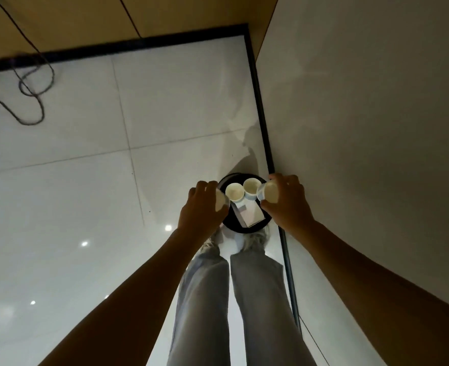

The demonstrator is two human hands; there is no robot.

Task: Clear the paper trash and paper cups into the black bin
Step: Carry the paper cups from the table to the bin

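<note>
A round black bin [236,227] stands on the floor by the wall, just ahead of my feet. Inside it lie two white paper cups [234,192] [251,188], mouths up, and a folded piece of paper [249,212]. My left hand [202,207] grips a paper cup [221,201] at the bin's left rim. My right hand [288,200] grips another paper cup [268,194], tilted on its side, at the bin's right rim. Both hands hover over the bin.
Glossy white floor tiles [86,167] spread to the left. A white wall [363,128] with a black skirting strip [264,128] runs along the right. A loose dark cable [30,83] lies on the floor at the far left. My legs and shoes [252,240] stand right behind the bin.
</note>
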